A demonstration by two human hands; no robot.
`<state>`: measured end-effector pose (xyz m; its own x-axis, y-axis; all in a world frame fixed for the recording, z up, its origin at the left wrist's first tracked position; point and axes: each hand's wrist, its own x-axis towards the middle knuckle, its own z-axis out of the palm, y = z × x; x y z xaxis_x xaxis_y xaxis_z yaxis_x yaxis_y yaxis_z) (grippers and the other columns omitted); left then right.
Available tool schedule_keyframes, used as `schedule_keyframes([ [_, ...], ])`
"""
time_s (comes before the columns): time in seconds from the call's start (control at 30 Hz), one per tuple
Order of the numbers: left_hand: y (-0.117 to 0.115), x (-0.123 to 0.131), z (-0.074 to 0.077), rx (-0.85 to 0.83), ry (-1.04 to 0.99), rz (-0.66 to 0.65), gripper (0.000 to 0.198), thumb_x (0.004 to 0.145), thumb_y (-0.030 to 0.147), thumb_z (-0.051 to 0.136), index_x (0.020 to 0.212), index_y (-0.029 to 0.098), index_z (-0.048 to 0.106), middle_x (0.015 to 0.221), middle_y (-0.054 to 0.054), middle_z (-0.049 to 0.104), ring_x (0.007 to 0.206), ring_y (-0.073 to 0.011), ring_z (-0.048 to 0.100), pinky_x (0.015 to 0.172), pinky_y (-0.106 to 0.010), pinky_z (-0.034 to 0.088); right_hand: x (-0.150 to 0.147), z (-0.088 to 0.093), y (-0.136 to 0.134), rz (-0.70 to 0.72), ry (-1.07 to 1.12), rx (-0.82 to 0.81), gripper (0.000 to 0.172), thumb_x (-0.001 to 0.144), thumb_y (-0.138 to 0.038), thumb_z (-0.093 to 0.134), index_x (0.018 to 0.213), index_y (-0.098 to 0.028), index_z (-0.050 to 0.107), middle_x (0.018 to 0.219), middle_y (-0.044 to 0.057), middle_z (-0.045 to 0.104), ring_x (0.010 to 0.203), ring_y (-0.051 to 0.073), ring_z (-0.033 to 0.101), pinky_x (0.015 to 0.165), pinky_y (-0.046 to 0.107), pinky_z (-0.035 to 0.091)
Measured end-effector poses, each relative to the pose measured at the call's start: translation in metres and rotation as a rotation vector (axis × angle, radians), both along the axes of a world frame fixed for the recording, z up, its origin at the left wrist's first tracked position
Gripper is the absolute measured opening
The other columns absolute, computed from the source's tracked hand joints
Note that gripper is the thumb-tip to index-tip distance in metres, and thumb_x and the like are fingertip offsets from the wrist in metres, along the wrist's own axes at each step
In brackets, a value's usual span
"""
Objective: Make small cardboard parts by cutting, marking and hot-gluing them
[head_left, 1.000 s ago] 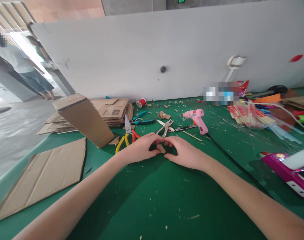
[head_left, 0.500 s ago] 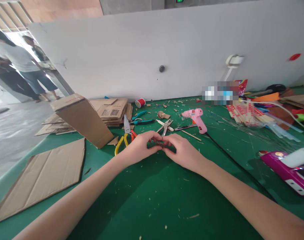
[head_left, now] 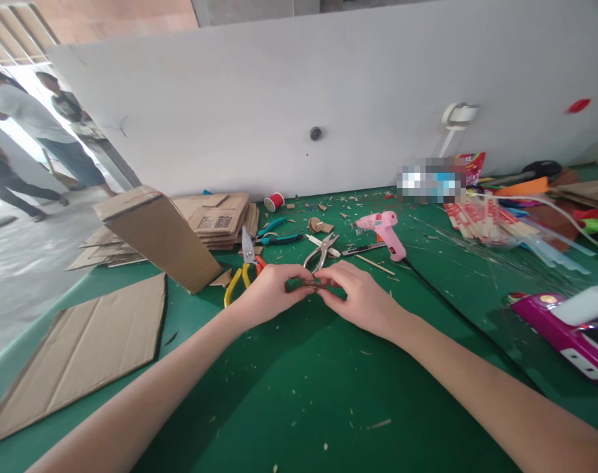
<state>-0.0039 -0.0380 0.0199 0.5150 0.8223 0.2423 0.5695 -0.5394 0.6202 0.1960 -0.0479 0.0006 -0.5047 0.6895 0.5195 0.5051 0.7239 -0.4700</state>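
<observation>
Between the fingertips of both hands, just above the green tabletop, is a small thin brown strip (head_left: 314,284), which looks like cardboard; fingers cover much of it. My left hand (head_left: 272,289) pinches its left end. At the other end, my right hand (head_left: 360,289) grips it between thumb and fingers. Silver pliers (head_left: 323,251) lie open right behind the hands. To the left of my left hand are yellow-handled scissors or snips (head_left: 233,287) and teal-handled pliers (head_left: 281,240).
A pink glue gun (head_left: 387,230) with a black cord lies to the right. Leaning cardboard (head_left: 163,240), a flat cardboard sheet (head_left: 86,348) and a cardboard stack (head_left: 222,220) occupy the left. A magenta power strip (head_left: 549,328) sits at right. People (head_left: 37,118) stand beyond the table.
The brown strip is turned slightly and shows more plainly between my fingertips. Both hands stay nearly in place. In the background, the people have shifted.
</observation>
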Motion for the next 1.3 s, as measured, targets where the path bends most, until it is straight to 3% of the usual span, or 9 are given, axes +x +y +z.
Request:
schedule_keyframes([
  [0.2, -0.003, 0.002, 0.0, 0.073, -0.012, -0.018, 0.009, 0.077, 0.017, 0.058, 0.083, 0.019, 0.064, 0.08, 0.001, 0.069, 0.072, -0.0128, 0.061, 0.068, -0.024, 0.047, -0.001, 0.001, -0.001, 0.006, -0.016, 0.031, 0.021, 0.083, -0.012, 0.051, 0.1, -0.02, 0.059, 0.09, 0.005, 0.063, 0.089, 0.019, 0.059, 0.077, 0.034, 0.051],
  [0.4, -0.004, 0.002, -0.001, 0.08, -0.007, -0.024, 0.011, 0.079, 0.02, 0.056, 0.089, 0.019, 0.063, 0.087, -0.001, 0.068, 0.076, -0.0139, 0.062, 0.069, -0.025, 0.047, -0.001, 0.0, -0.001, 0.004, -0.016, 0.041, 0.022, 0.082, -0.012, 0.051, 0.102, -0.019, 0.058, 0.093, 0.006, 0.063, 0.09, 0.019, 0.059, 0.078, 0.034, 0.051],
  [0.57, -0.005, 0.002, -0.001, 0.115, -0.018, -0.008, 0.01, 0.081, 0.02, 0.055, 0.087, 0.018, 0.063, 0.087, -0.002, 0.069, 0.075, -0.0142, 0.062, 0.071, -0.026, 0.047, -0.004, 0.001, -0.003, -0.032, 0.075, -0.028, 0.023, 0.08, -0.014, 0.054, 0.102, -0.021, 0.058, 0.09, 0.005, 0.063, 0.084, 0.017, 0.061, 0.074, 0.032, 0.052],
  [0.77, -0.007, 0.003, 0.0, 0.043, -0.049, 0.009, 0.011, 0.083, 0.021, 0.053, 0.087, 0.018, 0.063, 0.086, -0.001, 0.069, 0.075, -0.014, 0.061, 0.067, -0.025, 0.046, -0.006, 0.005, -0.004, -0.044, 0.154, -0.168, 0.019, 0.08, -0.016, 0.055, 0.097, -0.02, 0.06, 0.087, 0.004, 0.066, 0.076, 0.015, 0.063, 0.07, 0.031, 0.054],
  [1.1, -0.002, 0.006, -0.002, -0.225, -0.248, 0.098, 0.021, 0.081, 0.036, 0.059, 0.083, 0.015, 0.059, 0.072, 0.0, 0.062, 0.057, -0.0086, 0.051, 0.051, -0.021, 0.04, -0.006, -0.001, 0.003, -0.041, 0.352, -0.369, 0.022, 0.08, -0.02, 0.058, 0.102, -0.021, 0.057, 0.094, 0.005, 0.066, 0.084, 0.017, 0.064, 0.077, 0.035, 0.054],
  [1.3, -0.003, 0.006, 0.0, -0.331, -0.346, 0.047, 0.021, 0.081, 0.035, 0.06, 0.084, 0.015, 0.058, 0.079, -0.004, 0.068, 0.071, -0.0129, 0.061, 0.064, -0.026, 0.048, -0.007, -0.002, 0.005, -0.035, 0.431, -0.476, 0.021, 0.079, -0.023, 0.061, 0.1, -0.02, 0.058, 0.092, 0.006, 0.064, 0.084, 0.017, 0.063, 0.075, 0.035, 0.054],
])
